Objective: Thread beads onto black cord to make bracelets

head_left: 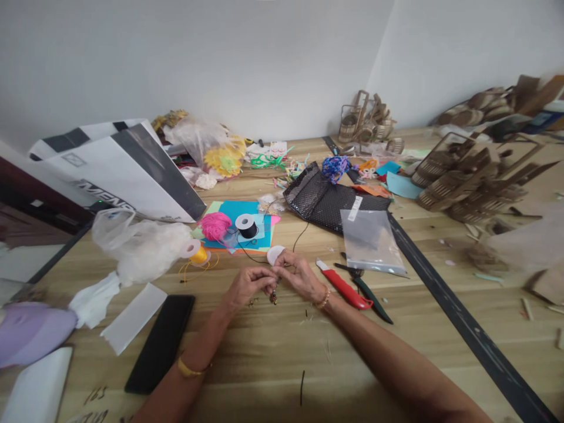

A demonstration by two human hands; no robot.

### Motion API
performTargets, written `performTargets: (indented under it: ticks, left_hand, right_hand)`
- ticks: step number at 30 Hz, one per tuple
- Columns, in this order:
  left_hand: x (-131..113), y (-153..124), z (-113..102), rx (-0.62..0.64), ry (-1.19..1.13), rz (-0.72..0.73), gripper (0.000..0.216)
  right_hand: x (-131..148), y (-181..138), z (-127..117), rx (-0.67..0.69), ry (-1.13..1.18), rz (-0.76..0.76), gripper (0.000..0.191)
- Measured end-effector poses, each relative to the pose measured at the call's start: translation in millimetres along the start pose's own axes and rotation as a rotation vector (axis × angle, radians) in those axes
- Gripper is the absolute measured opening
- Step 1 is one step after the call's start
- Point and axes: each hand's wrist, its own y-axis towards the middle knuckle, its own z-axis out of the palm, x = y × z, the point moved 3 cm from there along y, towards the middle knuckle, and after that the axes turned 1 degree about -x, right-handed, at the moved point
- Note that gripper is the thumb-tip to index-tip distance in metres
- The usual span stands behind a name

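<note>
My left hand (251,284) and my right hand (302,277) meet above the middle of the table, fingertips pinched close together on a thin black cord (252,257). A short string of small dark beads (274,297) hangs just below my fingers; its exact make is too small to tell. The cord loops back toward a spool of black cord (246,225) on blue paper. Right behind my fingertips lies a white round disc (275,254), partly covered by them. Tiny gold-coloured pieces (253,302) rest under my left hand.
Right of my hands lie a red-handled cutter (346,286) and dark green pliers (370,294). A black phone (161,343) is at left, near yellow thread (197,252). Pink yarn (215,226), a paper bag (127,170), a clear pouch (374,241) and small woven baskets (467,176) stand around.
</note>
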Motion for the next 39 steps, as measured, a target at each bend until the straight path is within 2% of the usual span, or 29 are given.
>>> performTargets:
  ticks: [6,10,14,17,19,22,39]
  left_hand:
    - [5,1,4,0.002,-0.094,-0.024,0.027]
    - [11,3,1,-0.095,-0.190,-0.021,0.027]
    - [11,5,-4,-0.206,-0.271,-0.003,0.028]
    - [8,4,-6,-0.255,-0.303,0.015,0.027]
    - [7,4,-6,-0.262,-0.313,0.022,0.027]
    - [8,4,-5,-0.254,-0.298,0.030,0.027]
    - [9,4,-5,-0.260,-0.205,0.069,0.023]
  right_hand:
    - [-2,-1,0,0.011,-0.024,0.023,0.023]
    - [-7,-1,-2,-0.030,-0.079,0.052,0.016]
    - [-9,-3,-3,-0.087,-0.207,0.033,0.024]
    - [-5,-5,1,-0.051,-0.232,-0.016,0.012]
    - [-3,-5,3,-0.017,-0.221,-0.022,0.007]
    - [-1,-5,5,0.009,-0.197,0.009,0.010]
    - [-1,-6,7,0.015,-0.110,0.094,0.012]
